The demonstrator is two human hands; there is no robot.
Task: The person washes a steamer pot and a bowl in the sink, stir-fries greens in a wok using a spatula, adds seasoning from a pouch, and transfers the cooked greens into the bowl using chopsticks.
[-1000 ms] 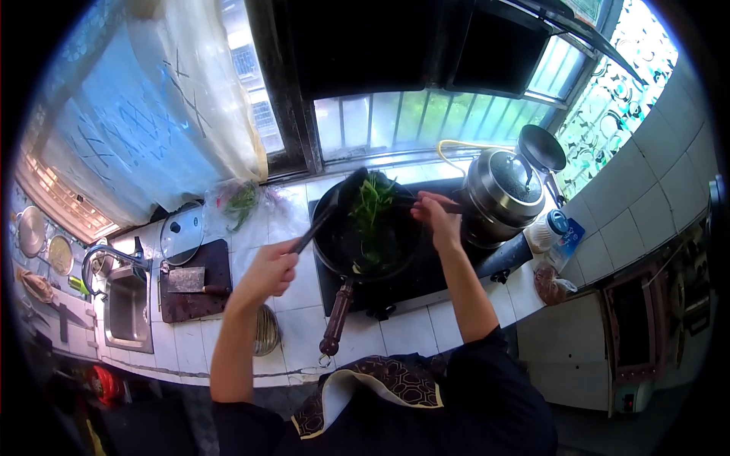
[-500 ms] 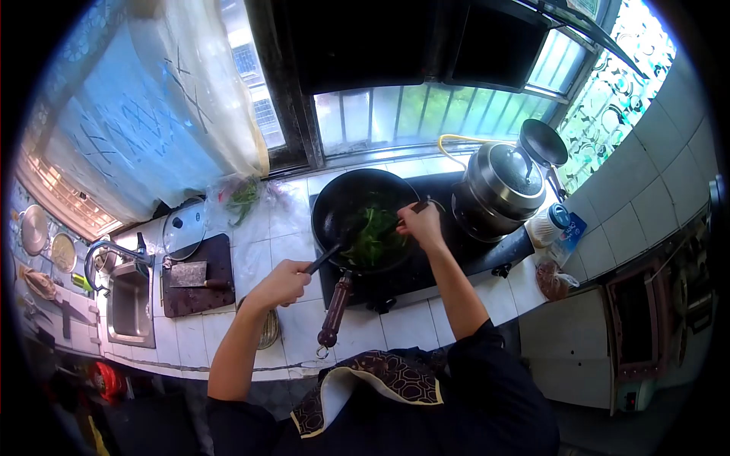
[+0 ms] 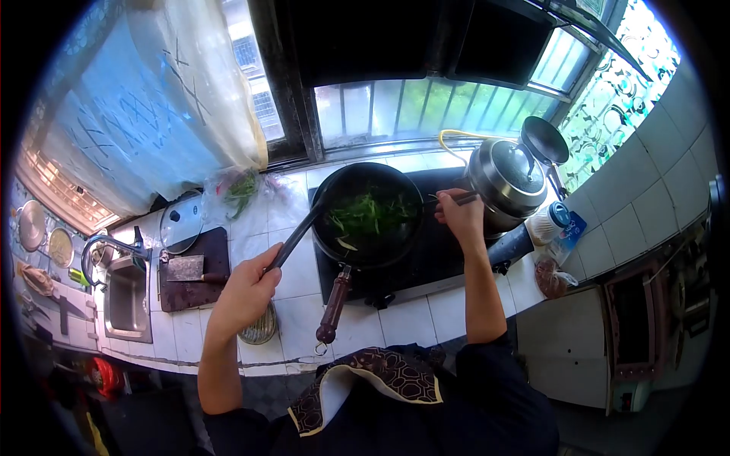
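Greens (image 3: 369,215): here they are, thin loose leaves heaped mid-wok, and the step in hand looks like turning them over
Left hand (image 3: 245,292): fingers wrap snugly round the smooth black handle of a spatula (image 3: 295,239), which slants to the rim between nine and ten o'clock; its head is lost against the dark metal
Right hand (image 3: 461,218): outside the rim at three o'clock, thumb and fingers pinching a dark, slim utensil (image 3: 468,197); one stick or two, can't tell
Next turn: seems to call for both tools getting under the leaves and lifting, nothing flicked over the edge
Wok (image 3: 391,247): round, deep and black, its brown handle (image 3: 334,304) pointing to half past six
Pot (image 3: 498,196): shiny metal under clear glass, between two and three o'clock
Chopping board (image 3: 186,297): flat dark slab between eight and nine o'clock, a broad-bladed cleaver (image 3: 185,268) on top
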